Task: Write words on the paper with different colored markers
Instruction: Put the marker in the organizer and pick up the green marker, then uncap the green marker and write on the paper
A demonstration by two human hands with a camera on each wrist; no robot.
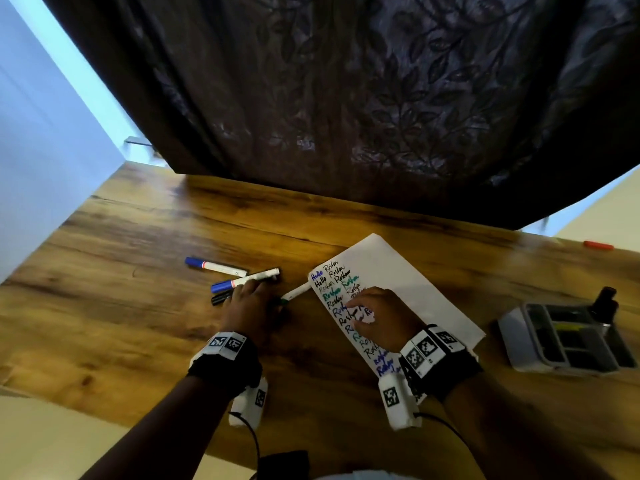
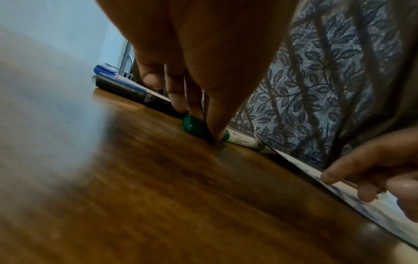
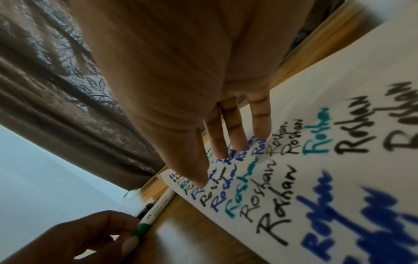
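A white paper (image 1: 398, 268) with names written in blue, black and green lies right of centre on the wooden table (image 1: 138, 237). My right hand (image 1: 360, 313) rests on the writing with straight, spread fingers (image 3: 260, 125) and holds nothing. Just off the paper's left edge lies a green marker (image 1: 297, 292), still capped. My left hand (image 1: 273, 301) pinches its green cap (image 2: 195, 126) between thumb (image 2: 216, 130) and fingers while the marker stays on the wood. The same green marker (image 3: 156, 205) shows in the right wrist view beside the paper (image 3: 339, 80).
Two blue-capped markers (image 1: 214, 266) (image 1: 246, 279) and a black one (image 1: 221, 298) lie left of my left hand. A grey compartment tray (image 1: 564, 337) with a dark bottle (image 1: 604, 303) sits at the right. A red item (image 1: 598, 245) lies near the far edge, under a dark curtain (image 1: 346, 98).
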